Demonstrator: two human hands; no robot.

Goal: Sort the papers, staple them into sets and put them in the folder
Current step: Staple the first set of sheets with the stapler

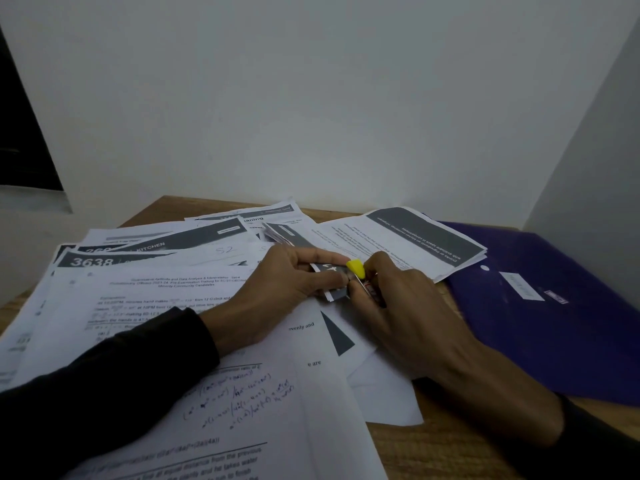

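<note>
Here, the left hand (294, 282) pinches the corner of a small set of papers (332, 282) between thumb and fingers, near the middle of the wooden desk (433, 448). The right hand (405, 320) meets it from 3 o'clock, its fingers curled round a stapler (356, 270) with a yellow tip, which sits right at that same paper corner; whether its mouth is closed on the sheets cannot be told. Loose printed sheets (166, 306) spread from 9 o'clock across to 6 o'clock, several overlapping, some with dark header bands and one with handwritten sums. Another stack of sheets (408, 240) lies at 1 o'clock, its edge over a purple folder (554, 306) that lies flat at 3 o'clock, just beside the right hand. Dark sleeves (104, 393) cover both forearms.
</note>
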